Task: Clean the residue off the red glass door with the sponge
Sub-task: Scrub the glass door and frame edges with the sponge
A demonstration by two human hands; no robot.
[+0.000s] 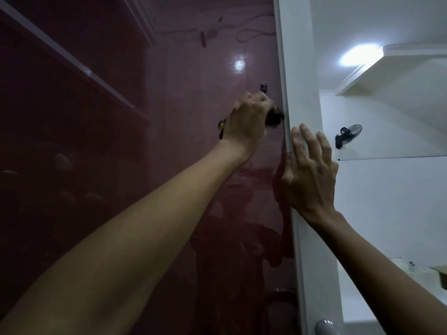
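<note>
The red glass door (188, 97) fills the left and middle of the view, glossy and reflecting a lamp. My left hand (246, 117) is raised against the glass near the door's right edge and grips the sponge (105, 118), a dark pad of which only a corner and a yellow-green sliver at the wrist side show. A small dark bit of residue (263, 87) sits on the glass just above that hand. My right hand (308, 170) lies flat with straight fingers on the white door frame (302, 93), its thumb at the frame's edge.
A wall fan (348, 135) hangs on the white wall to the right, above a glass shelf edge (391, 157). A round metal knob (325, 327) sticks out low on the white frame. Boxes (420, 272) sit at the lower right.
</note>
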